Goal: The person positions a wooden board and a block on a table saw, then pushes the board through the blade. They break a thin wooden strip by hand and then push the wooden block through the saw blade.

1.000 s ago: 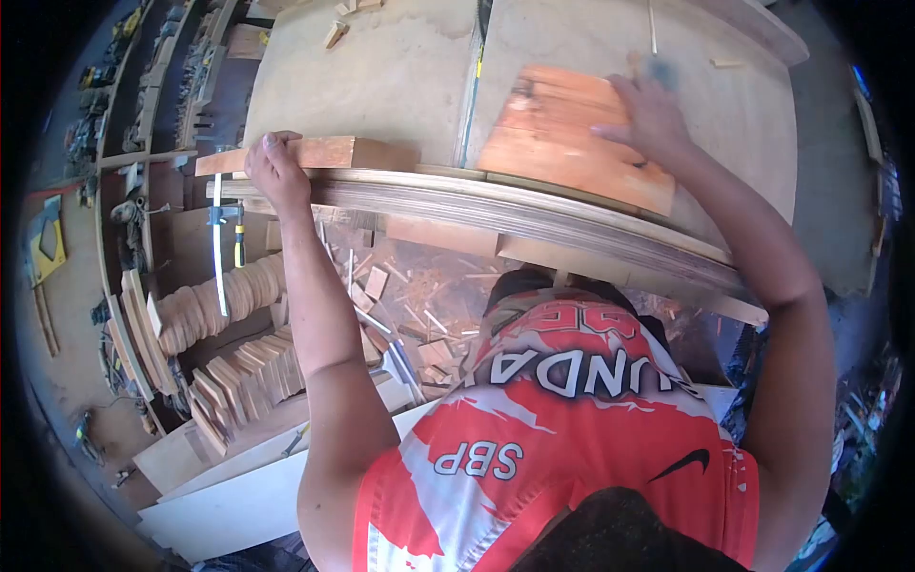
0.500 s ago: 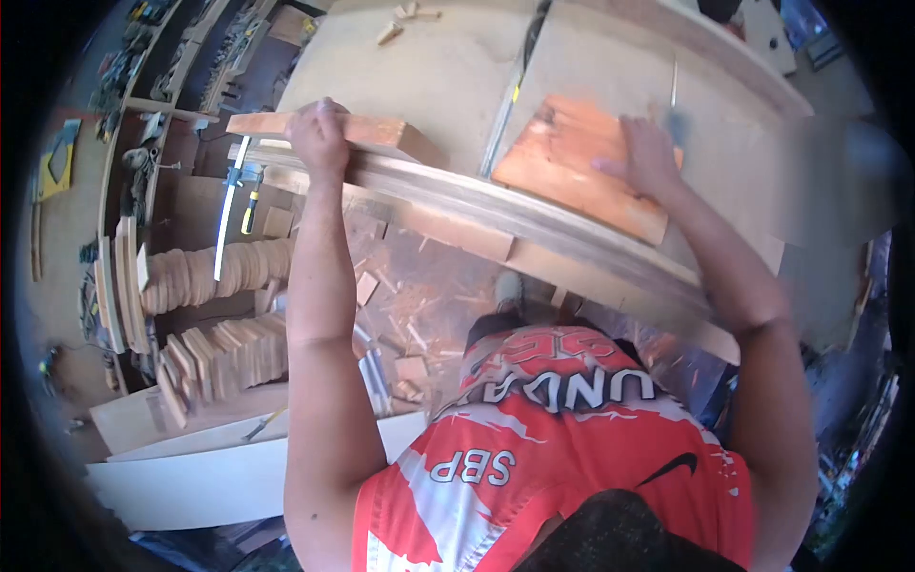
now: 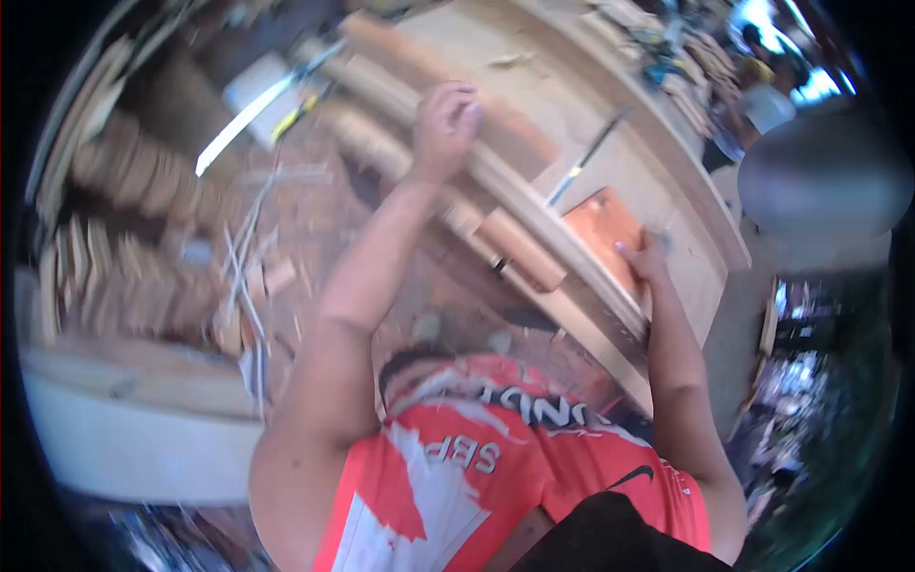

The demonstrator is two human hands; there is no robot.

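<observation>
My left hand (image 3: 446,132), fingers curled, rests at the front edge of the workbench (image 3: 694,195) against a long wooden plank (image 3: 510,124). Blur softens the contact between its fingers and the plank. My right hand (image 3: 650,255) grips the right end of a reddish-orange wooden board (image 3: 606,229) lying flat on the bench, its thumb over the top face. Between the two pieces, a bar clamp (image 3: 586,160) lies across the bench top.
Another clamp with a pale bar (image 3: 243,119) hangs at the bench's left end, near a yellow-handled tool (image 3: 294,118). Stacked wooden pieces (image 3: 124,276) stand at left above a white panel (image 3: 143,434). Offcuts litter the floor. A person (image 3: 762,110) is at upper right.
My view has turned, so the bench now slopes more steeply down to the right and the person has come into sight. Both hands stay at their wooden pieces.
</observation>
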